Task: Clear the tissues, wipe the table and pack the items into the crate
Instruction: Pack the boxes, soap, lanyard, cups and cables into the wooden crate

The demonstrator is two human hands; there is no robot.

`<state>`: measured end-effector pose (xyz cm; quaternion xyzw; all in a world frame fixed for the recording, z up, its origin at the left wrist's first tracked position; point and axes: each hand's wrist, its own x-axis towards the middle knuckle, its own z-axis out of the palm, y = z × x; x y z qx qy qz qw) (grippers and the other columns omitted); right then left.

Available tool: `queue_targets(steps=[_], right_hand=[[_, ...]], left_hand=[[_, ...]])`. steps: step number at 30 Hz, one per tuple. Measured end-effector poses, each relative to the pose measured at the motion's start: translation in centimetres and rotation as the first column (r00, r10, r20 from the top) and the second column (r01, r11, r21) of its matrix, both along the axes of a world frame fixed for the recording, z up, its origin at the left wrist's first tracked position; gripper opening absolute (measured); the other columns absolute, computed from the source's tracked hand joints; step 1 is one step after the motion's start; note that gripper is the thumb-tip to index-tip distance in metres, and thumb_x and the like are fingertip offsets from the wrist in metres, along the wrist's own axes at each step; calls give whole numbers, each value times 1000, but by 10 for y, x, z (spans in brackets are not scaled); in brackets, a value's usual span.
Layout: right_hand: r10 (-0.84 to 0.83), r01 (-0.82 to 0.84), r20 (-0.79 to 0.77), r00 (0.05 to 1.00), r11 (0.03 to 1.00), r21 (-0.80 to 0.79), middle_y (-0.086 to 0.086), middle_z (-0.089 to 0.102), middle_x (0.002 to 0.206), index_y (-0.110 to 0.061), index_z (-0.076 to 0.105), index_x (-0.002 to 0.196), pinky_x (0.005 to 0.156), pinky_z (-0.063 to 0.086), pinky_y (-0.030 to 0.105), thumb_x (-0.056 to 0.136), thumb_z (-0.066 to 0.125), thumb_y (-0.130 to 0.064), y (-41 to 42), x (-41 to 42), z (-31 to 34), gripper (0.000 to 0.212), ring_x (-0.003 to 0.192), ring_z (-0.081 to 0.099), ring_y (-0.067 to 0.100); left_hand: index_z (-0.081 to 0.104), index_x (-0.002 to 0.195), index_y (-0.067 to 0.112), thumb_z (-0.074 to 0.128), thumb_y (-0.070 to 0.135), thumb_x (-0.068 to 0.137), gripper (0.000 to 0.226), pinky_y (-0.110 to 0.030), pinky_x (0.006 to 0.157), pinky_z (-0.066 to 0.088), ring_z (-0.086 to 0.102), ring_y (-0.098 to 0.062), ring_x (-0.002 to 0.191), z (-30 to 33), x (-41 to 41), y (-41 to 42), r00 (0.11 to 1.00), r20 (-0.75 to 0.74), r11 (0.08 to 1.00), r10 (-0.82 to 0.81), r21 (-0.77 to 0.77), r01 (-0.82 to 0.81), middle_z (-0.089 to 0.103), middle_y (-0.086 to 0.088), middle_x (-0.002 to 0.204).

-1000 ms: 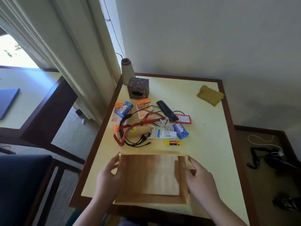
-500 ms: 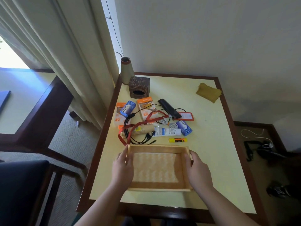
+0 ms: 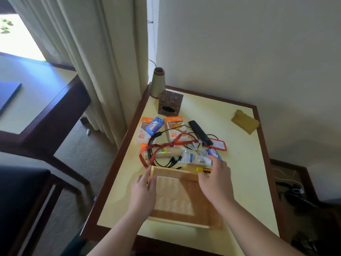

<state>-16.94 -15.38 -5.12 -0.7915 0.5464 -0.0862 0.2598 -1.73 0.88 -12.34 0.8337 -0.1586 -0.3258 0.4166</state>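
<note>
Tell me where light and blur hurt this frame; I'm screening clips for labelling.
Head view: the window at upper left is blown out white; the right hand is motion-smeared and covers part of the yellow marker; wide-angle bending slants the curtain; the crate stays readable.

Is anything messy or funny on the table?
Yes. The red lanyard and black cables lie tangled over the paper cups and small boxes behind the wooden crate. The tissue box lies tipped on its side.
</note>
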Motion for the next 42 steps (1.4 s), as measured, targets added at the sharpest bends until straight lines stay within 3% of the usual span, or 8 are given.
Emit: queue_targets(steps=[4,7,14,17,21,25,35,42], right_hand=[[358,-359,-50,932,933,-2,-1,50,140,-28,49,143,98,44,31,95,63,-28,-4,68,8,50,132,45,19],[536,-539,-160,829,842,33,0,46,146,-32,42,149,103,49,40,97,62,-30,-6,127,11,55,135,45,23],[639,-726,-485,597,688,14,8,29,164,-43,29,157,111,41,52,99,54,-51,-44,234,-14,63,146,30,39],[597,-682,-498,628,731,17,15,14,170,-48,25,158,116,38,56,102,47,-57,-65,260,-32,61,155,16,44],[588,-651,-499,637,756,60,16,40,151,-39,38,155,101,52,47,101,53,-46,-79,270,-42,57,126,54,38],[570,-620,-440,693,783,38,12,44,132,-35,51,143,86,57,43,96,58,-45,-80,251,-41,49,103,59,33],[589,-601,-388,709,792,103,4,41,146,-45,48,146,103,49,44,95,52,-62,-85,158,-55,54,139,42,28],[615,-685,-406,676,727,-39,5,55,139,-37,51,145,97,53,46,99,56,-53,-96,201,-39,49,127,50,28]], left_hand=[[34,158,45,40,54,107,52,-43,114,42,43,-19,136,-1,0,1,999,32,1000,-16,17,15,49,6,144],[33,159,43,40,52,108,53,-37,114,38,41,-15,134,-1,-1,1,997,76,1000,-9,26,7,49,8,143],[28,161,43,38,52,108,54,-29,105,37,40,-11,126,-11,4,3,991,123,998,-44,40,40,49,12,141],[30,160,45,37,54,108,53,-28,106,38,39,-9,127,-14,2,4,991,133,1000,-22,21,19,48,15,141],[30,159,46,36,54,108,52,-29,108,38,38,-8,129,-17,2,4,990,144,1000,-12,11,10,48,16,142],[32,159,45,37,54,108,52,-31,109,40,39,-9,128,-15,2,4,991,135,1000,-18,10,17,49,15,141],[32,159,46,38,54,107,52,-25,106,33,38,-6,128,-9,1,1,996,81,999,-28,27,26,47,17,143],[32,158,48,39,55,106,53,-22,106,33,36,-2,126,-9,0,-1,998,60,999,-1,33,-1,46,20,142]])
